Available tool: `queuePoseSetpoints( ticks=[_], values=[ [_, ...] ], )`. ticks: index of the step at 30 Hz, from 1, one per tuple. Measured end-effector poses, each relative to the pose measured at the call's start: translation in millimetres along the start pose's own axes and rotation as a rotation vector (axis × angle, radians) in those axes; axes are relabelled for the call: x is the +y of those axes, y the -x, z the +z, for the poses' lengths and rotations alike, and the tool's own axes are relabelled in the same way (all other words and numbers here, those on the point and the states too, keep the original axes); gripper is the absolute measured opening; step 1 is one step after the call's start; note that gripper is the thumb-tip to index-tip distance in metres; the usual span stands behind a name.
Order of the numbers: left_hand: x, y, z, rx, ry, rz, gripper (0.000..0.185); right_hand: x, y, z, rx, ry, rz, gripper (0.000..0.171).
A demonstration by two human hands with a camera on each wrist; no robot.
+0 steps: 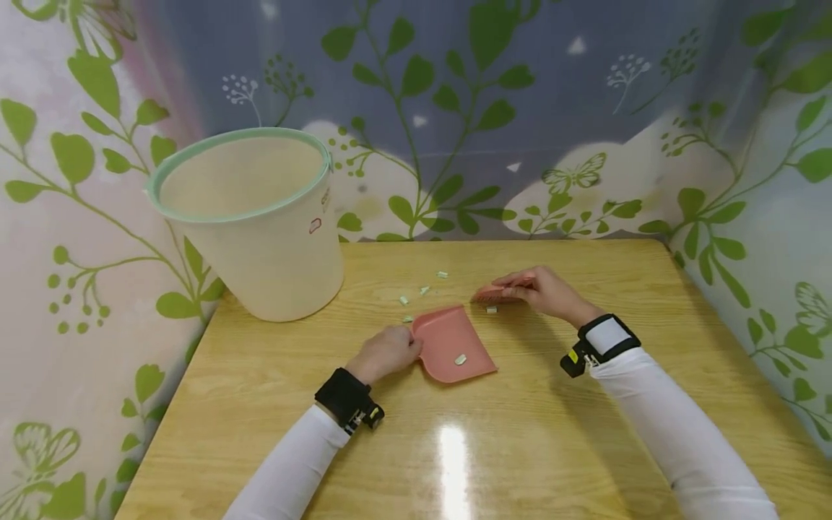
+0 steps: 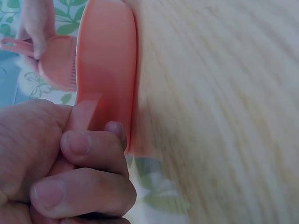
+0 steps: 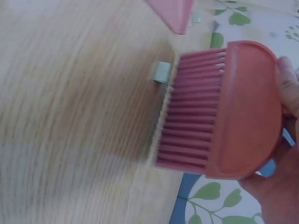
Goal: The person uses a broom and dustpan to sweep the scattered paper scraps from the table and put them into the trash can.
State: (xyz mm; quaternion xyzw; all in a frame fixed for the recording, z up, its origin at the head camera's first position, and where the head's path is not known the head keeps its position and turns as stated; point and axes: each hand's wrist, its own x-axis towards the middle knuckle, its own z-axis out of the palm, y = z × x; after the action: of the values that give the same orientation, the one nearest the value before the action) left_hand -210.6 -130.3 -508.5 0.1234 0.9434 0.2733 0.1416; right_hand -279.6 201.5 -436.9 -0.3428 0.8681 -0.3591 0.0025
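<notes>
Head view: we pinch the stiff, light dustpan by its near-left handle with left fingers; right hand clasps the brush.

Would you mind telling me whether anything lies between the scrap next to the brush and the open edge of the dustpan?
Nothing visible does. The scrap lies on bare table just left of the brush in the right hand; only wood separates it from the dustpan, which the left hand grips.
</notes>
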Motion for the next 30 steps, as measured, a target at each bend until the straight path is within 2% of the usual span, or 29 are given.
queuePoseSetpoints(
  ticks=[3,5,7,10,13,18,22,24,27,30],
  values=[
    [0.7,-0.6,-0.9,-0.001,0.000,-0.004,0.043,-1.3,-0.7,0.8,0.055,0.043,-0.034,0.024],
    [13.8,7.1,-8.8,-0.026,0.027,-0.031,0.042,-0.1,1.8,4.3,0.085,0.074,-0.063,0.025],
    [17.5,9.2,-8.2,-0.032,0.030,-0.030,0.041,1.3,8.4,9.7,0.092,0.098,-0.078,0.026],
    [26.8,16.0,-10.2,-0.055,0.038,-0.050,0.044,0.5,22.2,17.0,0.066,0.081,-0.077,0.026],
    [28.7,19.4,-10.1,-0.048,0.015,-0.055,0.045,-3.2,33.7,19.7,0.015,0.050,-0.081,0.024],
    [27.7,20.8,-14.0,-0.024,-0.002,-0.049,0.044,-11.5,37.3,9.8,-0.054,0.037,-0.128,0.022],
    [26.9,19.9,-17.8,-0.017,0.008,-0.057,0.042,-13.0,31.3,0.3,0.043,0.132,-0.078,0.026],
    [27.2,19.8,-18.9,-0.018,0.008,-0.061,0.042,-11.0,29.5,0.0,0.112,0.229,-0.025,0.031],
    [28.4,20.4,-19.8,-0.019,0.012,-0.061,0.042,-7.3,27.5,6.1,0.176,0.350,0.000,0.034],
    [29.1,21.1,-20.2,-0.027,0.024,-0.061,0.043,-5.1,26.1,15.5,0.222,0.397,-0.004,0.030]
  ],
)
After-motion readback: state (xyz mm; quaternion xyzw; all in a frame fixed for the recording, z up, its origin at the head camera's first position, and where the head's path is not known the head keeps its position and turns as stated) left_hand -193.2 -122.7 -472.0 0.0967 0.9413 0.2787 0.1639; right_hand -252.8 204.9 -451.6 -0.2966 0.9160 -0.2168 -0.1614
